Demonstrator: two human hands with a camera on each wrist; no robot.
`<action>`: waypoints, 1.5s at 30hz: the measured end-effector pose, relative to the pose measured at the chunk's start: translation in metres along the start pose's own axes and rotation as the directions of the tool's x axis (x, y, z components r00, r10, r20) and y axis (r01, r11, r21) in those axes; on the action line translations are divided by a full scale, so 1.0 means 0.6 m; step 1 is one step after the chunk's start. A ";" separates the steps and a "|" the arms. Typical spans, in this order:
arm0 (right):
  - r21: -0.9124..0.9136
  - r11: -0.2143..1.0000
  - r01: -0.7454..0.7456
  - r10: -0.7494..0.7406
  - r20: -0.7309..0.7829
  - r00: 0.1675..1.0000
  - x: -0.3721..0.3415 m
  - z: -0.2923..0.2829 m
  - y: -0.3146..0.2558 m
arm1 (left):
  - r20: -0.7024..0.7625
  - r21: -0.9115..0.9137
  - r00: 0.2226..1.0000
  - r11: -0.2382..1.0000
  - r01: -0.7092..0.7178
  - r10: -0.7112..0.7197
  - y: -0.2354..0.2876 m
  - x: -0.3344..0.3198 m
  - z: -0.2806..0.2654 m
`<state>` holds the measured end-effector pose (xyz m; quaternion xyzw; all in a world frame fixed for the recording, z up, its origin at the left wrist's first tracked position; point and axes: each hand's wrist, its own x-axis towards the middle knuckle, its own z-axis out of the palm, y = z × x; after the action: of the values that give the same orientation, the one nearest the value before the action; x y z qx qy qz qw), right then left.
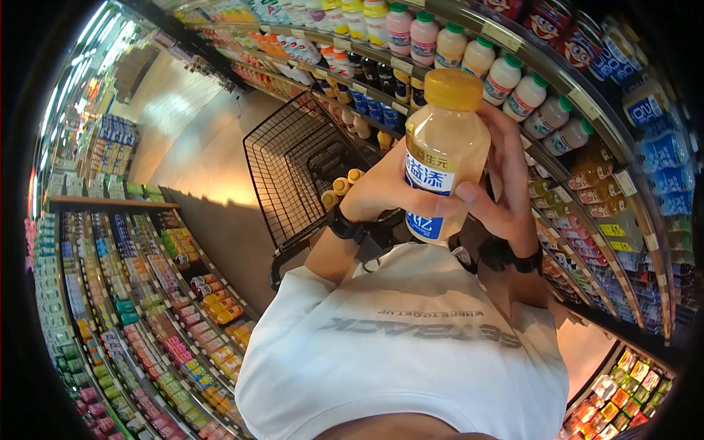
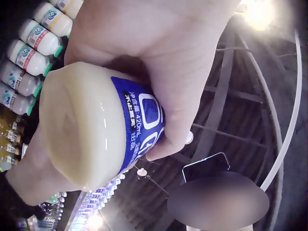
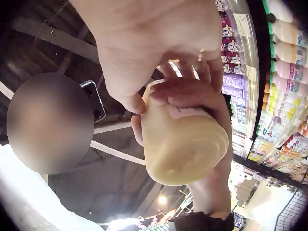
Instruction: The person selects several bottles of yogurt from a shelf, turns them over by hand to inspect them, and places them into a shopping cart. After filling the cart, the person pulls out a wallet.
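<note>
A plastic drink bottle (image 1: 449,136) with pale, milky contents, a yellow cap and a blue-and-white label is held upright before the chest. Around its left side, my left hand (image 1: 385,194) grips it, the thumb lying across the front of the label. From the other side my right hand (image 1: 511,187) holds it too, thumb near the label's edge and fingers reaching behind the bottle. The left wrist view looks at the base of the bottle (image 2: 79,130) under the left hand (image 2: 159,43). In the right wrist view the right hand (image 3: 149,43) partly covers the label.
Shelves of bottled drinks (image 1: 502,81) curve along the right. A black wire shopping cart (image 1: 282,169) stands ahead to the left, several yellow-capped bottles (image 1: 341,187) beside my left forearm. Low stocked shelves (image 1: 147,308) fill the left side, with tiled floor (image 1: 194,117) between.
</note>
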<state>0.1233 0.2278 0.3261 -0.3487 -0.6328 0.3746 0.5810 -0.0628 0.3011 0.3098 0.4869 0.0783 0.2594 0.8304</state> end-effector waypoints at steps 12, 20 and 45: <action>-0.327 0.945 -0.009 0.059 0.145 0.988 0.099 0.091 0.044 | -0.288 0.694 0.908 0.720 -0.022 0.305 0.028 -0.139 -0.059; -0.460 0.883 -0.097 0.330 0.459 0.825 0.161 0.263 0.193 | -0.661 0.645 0.652 0.725 0.242 0.370 -0.065 -0.288 -0.179; -0.714 0.700 0.003 0.625 0.615 0.482 0.107 0.451 0.785 | -0.859 0.501 0.326 0.778 0.380 0.394 -0.072 -0.529 -0.119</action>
<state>-0.1490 0.4898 -0.0693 -0.4186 -0.8319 0.3633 -0.0263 -0.3454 0.1782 0.1974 0.4885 0.6242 0.4533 0.4079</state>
